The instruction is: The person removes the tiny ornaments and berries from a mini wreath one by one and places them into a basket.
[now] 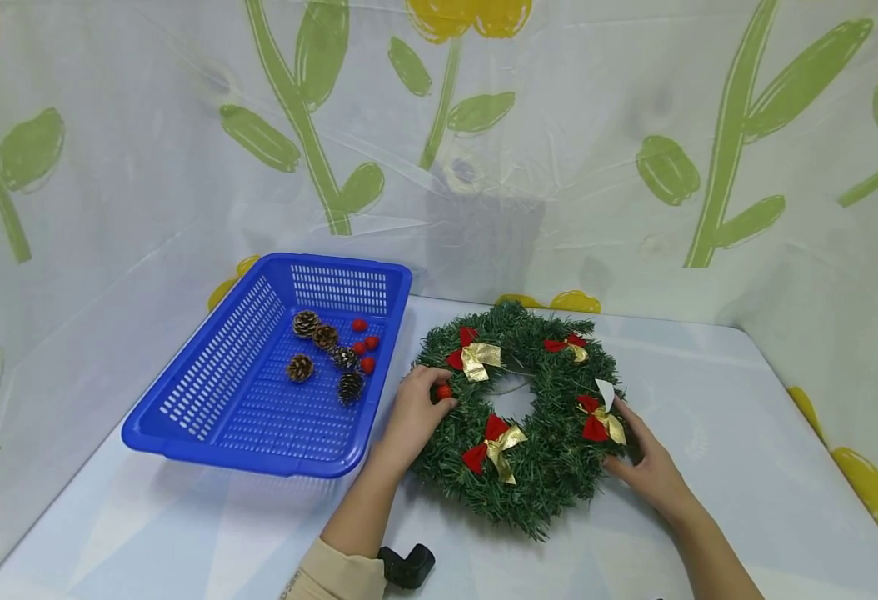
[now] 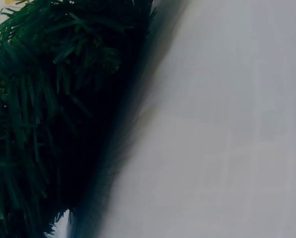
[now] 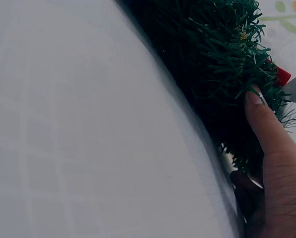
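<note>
**A makeshift craft corner, screened by printed sheeting**

Plastic sheeting (image 1: 559, 167) printed with green stems and yellow flowers walls in a white bench (image 1: 746, 467). At centre lies a green wreath (image 1: 551, 467); to its left, a blue basket (image 1: 221, 400) holds pine cones (image 1: 300, 367).

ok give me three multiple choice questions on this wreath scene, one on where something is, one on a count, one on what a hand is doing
1. Where do the pine cones lie?
A. in the blue basket
B. on the wreath
C. on the bare table

2. How many red-and-gold bows sit on the wreath?
A. two
B. four
C. six

3. What is the left hand doing?
A. resting flat on the table
B. gripping the basket rim
C. pinching a red berry at the wreath's edge

Answers:
1 A, the cones lie on the basket floor beside loose red berries.
2 B, four bows are spaced round the ring.
3 C, the berry shows between its fingertips against the greenery.
</note>
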Tool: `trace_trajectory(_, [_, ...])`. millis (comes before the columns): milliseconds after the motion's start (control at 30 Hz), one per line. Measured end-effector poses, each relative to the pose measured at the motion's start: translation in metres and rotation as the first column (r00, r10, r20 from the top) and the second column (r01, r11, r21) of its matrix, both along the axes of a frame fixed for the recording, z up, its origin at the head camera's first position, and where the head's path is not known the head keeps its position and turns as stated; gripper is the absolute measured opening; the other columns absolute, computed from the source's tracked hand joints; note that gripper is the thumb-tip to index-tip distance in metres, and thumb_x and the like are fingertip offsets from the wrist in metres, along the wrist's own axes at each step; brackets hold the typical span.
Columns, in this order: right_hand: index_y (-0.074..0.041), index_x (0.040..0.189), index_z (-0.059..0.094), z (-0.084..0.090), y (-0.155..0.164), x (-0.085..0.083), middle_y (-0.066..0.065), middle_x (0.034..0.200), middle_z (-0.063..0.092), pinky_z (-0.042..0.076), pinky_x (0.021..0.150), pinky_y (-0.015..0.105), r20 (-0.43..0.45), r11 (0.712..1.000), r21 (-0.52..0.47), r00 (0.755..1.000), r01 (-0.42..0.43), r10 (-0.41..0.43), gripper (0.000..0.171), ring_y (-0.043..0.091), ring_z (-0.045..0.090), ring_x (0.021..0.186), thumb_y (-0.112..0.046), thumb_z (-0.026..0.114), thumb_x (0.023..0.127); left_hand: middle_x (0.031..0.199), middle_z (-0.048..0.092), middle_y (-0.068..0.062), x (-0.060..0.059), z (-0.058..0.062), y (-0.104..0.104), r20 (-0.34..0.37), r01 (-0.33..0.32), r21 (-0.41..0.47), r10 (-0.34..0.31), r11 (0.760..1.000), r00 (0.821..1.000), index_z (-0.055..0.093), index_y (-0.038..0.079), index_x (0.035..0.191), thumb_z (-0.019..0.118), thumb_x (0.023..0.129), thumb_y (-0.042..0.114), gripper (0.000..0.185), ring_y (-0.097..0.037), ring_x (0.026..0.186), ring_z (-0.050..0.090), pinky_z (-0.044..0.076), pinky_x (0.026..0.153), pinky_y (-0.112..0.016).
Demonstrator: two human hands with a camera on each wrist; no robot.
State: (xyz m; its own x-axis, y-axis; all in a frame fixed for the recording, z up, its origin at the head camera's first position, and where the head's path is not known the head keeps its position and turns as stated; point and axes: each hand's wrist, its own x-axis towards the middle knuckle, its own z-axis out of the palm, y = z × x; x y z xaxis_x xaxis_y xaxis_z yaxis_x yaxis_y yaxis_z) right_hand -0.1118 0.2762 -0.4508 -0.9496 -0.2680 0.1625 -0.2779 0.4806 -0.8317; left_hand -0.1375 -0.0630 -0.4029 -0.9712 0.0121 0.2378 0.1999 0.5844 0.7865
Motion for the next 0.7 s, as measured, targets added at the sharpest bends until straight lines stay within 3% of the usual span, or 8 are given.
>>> trace_trajectory(133, [-0.021, 0.153, 0.015, 0.001, 0.0, 0.0, 0.027, 0.153, 0.016, 0.022, 0.093, -0.003, 0.005, 1.0, 0.015, 1.0, 0.014, -0.014, 0.09, 0.034, 0.019, 0.138, -0.002, 0.067, 0.082, 0.1, 0.059, -0.012, 0.001, 0.004, 0.001, -0.028, -0.04, 0.01, 0.041, 0.999, 0.999, 0.065, 0.0, 0.113, 0.075, 0.078, 0.005, 0.037, -0.027, 0.093, 0.057, 0.048, 0.081, -0.04])
trace_trajectory(267, [-0.021, 0.153, 0.015, 0.002, 0.0, -0.001, 0.027, 0.153, 0.016, 0.022, 0.092, -0.003, 0.003, 0.999, 0.03, 1.0, 0.019, -0.019, 0.09, 0.036, 0.019, 0.138, -0.004, 0.068, 0.083, 0.105, 0.058, -0.014, 0.002, 0.01, 0.001, -0.052, -0.078, 0.051, 0.08, 0.996, 0.995, 0.062, -0.001, 0.118, 0.074, 0.08, 0.006, 0.041, -0.029, 0.097, 0.059, 0.05, 0.083, -0.041])
trace_trajectory(367, [-0.021, 0.153, 0.015, 0.002, 0.0, -0.001, 0.027, 0.153, 0.016, 0.021, 0.092, -0.003, 0.004, 0.999, 0.032, 1.0, 0.019, -0.019, 0.09, 0.036, 0.019, 0.138, -0.004, 0.068, 0.083, 0.122, 0.053, -0.017, 0.003, 0.012, 0.001, -0.044, -0.094, 0.091, 0.099, 0.991, 0.994, 0.059, -0.002, 0.122, 0.073, 0.081, 0.007, 0.044, -0.031, 0.105, 0.06, 0.051, 0.087, -0.042])
trace_trajectory(500, [-0.02, 0.153, 0.015, 0.001, -0.001, -0.001, 0.028, 0.153, 0.016, 0.022, 0.093, -0.003, 0.007, 1.0, 0.022, 1.0, 0.016, -0.016, 0.091, 0.039, 0.019, 0.137, -0.003, 0.068, 0.082, 0.14, 0.043, -0.019, 0.003, 0.013, 0.001, -0.066, -0.117, 0.105, 0.125, 0.987, 0.99, 0.062, -0.003, 0.118, 0.073, 0.082, 0.01, 0.04, -0.036, 0.122, 0.05, 0.046, 0.096, -0.047])
trace_trajectory(600, [-0.02, 0.153, 0.015, 0.001, -0.001, -0.001, 0.028, 0.153, 0.015, 0.022, 0.093, -0.003, 0.009, 1.0, 0.016, 1.0, 0.013, -0.013, 0.091, 0.041, 0.018, 0.137, -0.002, 0.068, 0.082, 0.128, 0.054, -0.017, 0.004, 0.013, 0.0, -0.107, -0.105, 0.099, 0.115, 0.99, 0.988, 0.066, -0.001, 0.113, 0.073, 0.082, 0.011, 0.034, -0.035, 0.12, 0.051, 0.046, 0.096, -0.047])
trace_trajectory(700, [-0.02, 0.153, 0.015, 0.001, -0.001, -0.001, 0.028, 0.153, 0.015, 0.021, 0.093, -0.003, 0.009, 1.0, 0.014, 1.0, 0.012, -0.012, 0.091, 0.041, 0.017, 0.137, -0.002, 0.068, 0.082, 0.11, 0.063, -0.014, 0.003, 0.013, -0.002, -0.118, -0.074, 0.102, 0.086, 0.992, 0.989, 0.067, 0.001, 0.113, 0.072, 0.082, 0.01, 0.033, -0.03, 0.104, 0.059, 0.05, 0.087, -0.044])
